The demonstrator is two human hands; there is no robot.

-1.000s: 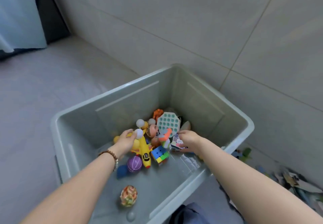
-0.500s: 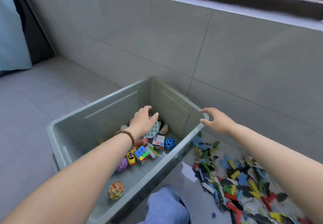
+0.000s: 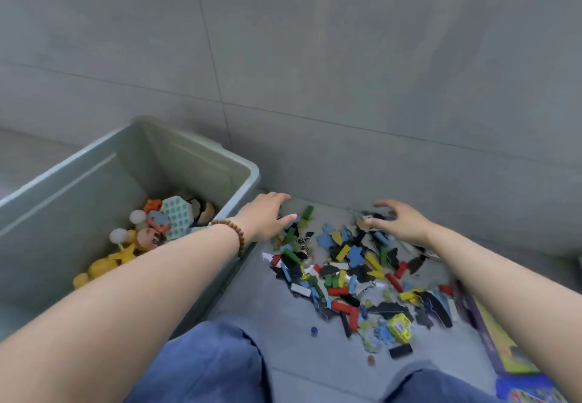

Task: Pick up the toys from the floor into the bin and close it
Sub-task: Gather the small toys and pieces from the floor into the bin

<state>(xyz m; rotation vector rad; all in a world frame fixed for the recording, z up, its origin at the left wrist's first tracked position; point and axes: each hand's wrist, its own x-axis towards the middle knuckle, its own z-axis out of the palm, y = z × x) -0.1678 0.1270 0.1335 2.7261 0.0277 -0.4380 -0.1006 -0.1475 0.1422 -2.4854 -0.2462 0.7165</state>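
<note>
**Both hands go for the scattered pieces beside the bin**

The bin (image 3: pixel 201 154) stands open on the floor (image 3: pixel 283 308) against the wall. A few toys lie at its bottom, among them a yellow figure (image 3: pixel 116 257) and a pale bubble board (image 3: pixel 178 218). Just beside its right wall, along the floor's edge by the wall, spreads a heap of small coloured pieces (image 3: pixel 346 270). The left hand (image 3: pixel 267 217) hovers over the heap's bin-side end, fingers straight and apart, holding nothing. The right hand (image 3: pixel 400 223) is over the far end, fingers spread and slightly bent, empty as far as I can see. I'd say gathering is the step in hand. The next move calls for drawing both hands together to scoop a handful, then lifting it over the rim. No lid is in sight, so closing looks far off
</note>
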